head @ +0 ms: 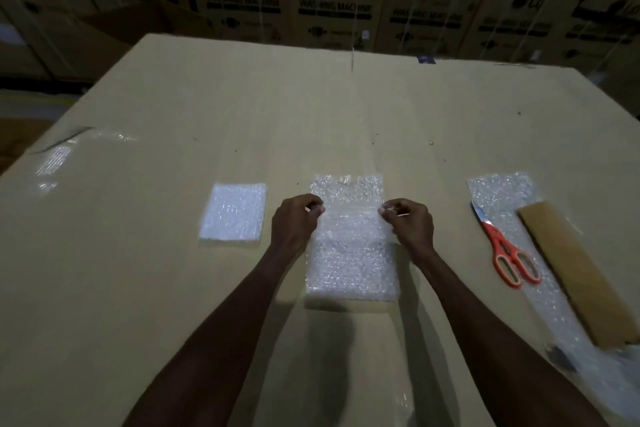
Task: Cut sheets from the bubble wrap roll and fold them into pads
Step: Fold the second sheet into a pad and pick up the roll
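Note:
A cut bubble wrap sheet [351, 263] lies in the middle of the cardboard work surface [173, 288], partly folded over itself. My left hand [294, 224] pinches the folded edge at its left side. My right hand [410, 225] pinches the same edge at the right. A finished folded pad [233, 215] lies to the left of my hands. To the right, a strip of bubble wrap [502, 191] runs from the roll toward me, under the orange-handled scissors [507, 253], which lie shut.
A flat brown cardboard piece [575, 270] lies on the bubble wrap strip at the far right. Clear tape glints on the surface at the left [55, 156]. Stacked washing machine cartons [332, 10] form a wall behind the work surface.

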`<action>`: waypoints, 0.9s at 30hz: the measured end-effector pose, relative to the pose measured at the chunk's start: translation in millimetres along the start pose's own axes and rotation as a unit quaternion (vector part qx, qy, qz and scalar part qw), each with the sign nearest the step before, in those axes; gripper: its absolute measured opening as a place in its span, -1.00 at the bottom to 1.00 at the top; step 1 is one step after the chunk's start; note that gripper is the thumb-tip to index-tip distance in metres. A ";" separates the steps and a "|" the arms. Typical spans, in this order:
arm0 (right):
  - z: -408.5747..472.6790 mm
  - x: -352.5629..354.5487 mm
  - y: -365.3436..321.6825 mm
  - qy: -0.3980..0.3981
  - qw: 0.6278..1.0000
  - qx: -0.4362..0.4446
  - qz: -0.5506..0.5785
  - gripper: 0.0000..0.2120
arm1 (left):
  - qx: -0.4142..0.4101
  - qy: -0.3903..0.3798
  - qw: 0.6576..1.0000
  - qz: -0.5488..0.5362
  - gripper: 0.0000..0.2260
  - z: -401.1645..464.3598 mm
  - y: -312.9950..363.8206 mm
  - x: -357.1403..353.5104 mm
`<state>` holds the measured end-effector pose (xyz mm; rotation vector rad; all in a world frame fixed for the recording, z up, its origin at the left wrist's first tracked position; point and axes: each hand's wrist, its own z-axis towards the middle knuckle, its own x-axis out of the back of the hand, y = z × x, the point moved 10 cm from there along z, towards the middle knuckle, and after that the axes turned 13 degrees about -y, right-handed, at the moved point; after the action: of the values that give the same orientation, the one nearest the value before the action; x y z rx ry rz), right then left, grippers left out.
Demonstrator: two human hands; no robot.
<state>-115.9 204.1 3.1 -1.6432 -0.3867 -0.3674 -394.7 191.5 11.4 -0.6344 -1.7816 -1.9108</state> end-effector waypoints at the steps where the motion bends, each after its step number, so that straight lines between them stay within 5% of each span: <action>1: 8.7 1.6 -2.8 0.009 1.000 -0.003 -0.009 -0.94 | 0.008 0.000 1.000 -0.001 -0.97 10.9 -0.3 1.3; 13: 106.0 -11.3 6.2 -0.006 0.998 -0.060 -0.007 -0.94 | 0.053 -0.012 0.998 0.033 -0.94 107.3 -23.9 -6.9; 18: 110.3 -16.9 15.3 0.001 0.998 -0.068 -0.010 -0.80 | 0.012 -0.022 0.996 0.082 -0.77 102.6 -31.6 -16.6; 22: 79.4 -11.8 -8.4 0.045 0.996 0.011 -0.078 -0.77 | -0.054 0.033 0.986 0.154 -0.74 75.0 -22.3 -18.1; 27: 29.2 -57.3 -28.1 -0.063 0.960 0.150 -0.226 -0.75 | -0.146 0.013 0.958 0.248 -0.65 27.7 9.5 -62.4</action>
<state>-179.4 233.8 -1.2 -1.2749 -0.8791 -0.5171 -338.6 219.4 -17.5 -1.0410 -1.1770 -1.8158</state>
